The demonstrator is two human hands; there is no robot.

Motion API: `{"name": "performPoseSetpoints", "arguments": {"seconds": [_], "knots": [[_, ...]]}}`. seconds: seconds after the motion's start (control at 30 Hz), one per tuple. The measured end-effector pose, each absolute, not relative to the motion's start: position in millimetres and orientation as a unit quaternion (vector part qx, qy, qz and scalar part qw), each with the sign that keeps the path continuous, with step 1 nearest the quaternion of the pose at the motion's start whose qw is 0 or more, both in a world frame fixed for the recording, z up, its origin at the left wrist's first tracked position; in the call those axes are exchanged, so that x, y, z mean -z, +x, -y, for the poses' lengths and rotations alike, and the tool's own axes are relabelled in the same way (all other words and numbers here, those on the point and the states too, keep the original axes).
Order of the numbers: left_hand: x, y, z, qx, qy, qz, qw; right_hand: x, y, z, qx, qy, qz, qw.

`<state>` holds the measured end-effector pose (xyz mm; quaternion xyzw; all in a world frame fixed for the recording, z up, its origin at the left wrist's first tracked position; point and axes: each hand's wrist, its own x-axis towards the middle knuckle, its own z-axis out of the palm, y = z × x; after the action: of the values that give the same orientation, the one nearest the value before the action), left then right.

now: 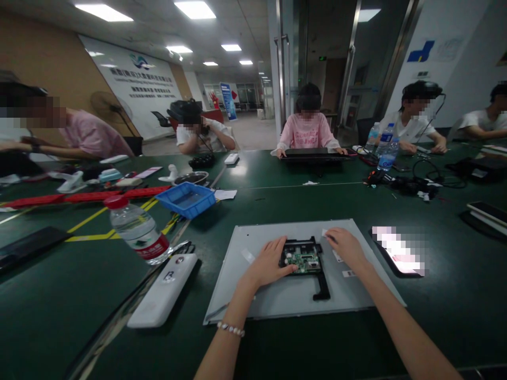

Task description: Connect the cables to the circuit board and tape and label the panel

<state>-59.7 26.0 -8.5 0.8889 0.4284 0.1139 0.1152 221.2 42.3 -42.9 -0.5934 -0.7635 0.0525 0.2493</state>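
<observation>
On the green table lies a flat grey metal panel (277,306). A black plastic frame (322,287) with a green circuit board (303,259) rests on it. My left hand (271,264) lies spread over the left side of the frame, with the thumb at the board's lower left edge. Right of the frame, my right hand (346,245) is pinched near the panel's upper part, its fingertips at a small white piece (325,233); what exactly they grip is too small to tell. White labels (349,274) sit on the panel beside that hand.
A lit phone (398,253) lies right of the panel. To the left are a white power bank (164,290), a tilted water bottle (138,232) and a blue tray (188,199). Several people sit around the table (253,184); cables (412,184) lie at the back right.
</observation>
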Motion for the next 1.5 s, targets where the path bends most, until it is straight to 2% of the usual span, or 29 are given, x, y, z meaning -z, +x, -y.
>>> {"name": "performPoseSetpoints", "arguments": {"seconds": [0.77, 1.5], "knots": [[9.8, -60.4, -24.3, -0.112, 0.889, -0.430, 0.106, 45.0, 220.3, -43.8, -0.038, -0.601, 0.754, 0.263], [13.9, -59.9, -26.8, -0.111, 0.889, -0.432, 0.107, 37.3, 218.5, -41.4, -0.032, -0.595, 0.777, 0.205]]}}
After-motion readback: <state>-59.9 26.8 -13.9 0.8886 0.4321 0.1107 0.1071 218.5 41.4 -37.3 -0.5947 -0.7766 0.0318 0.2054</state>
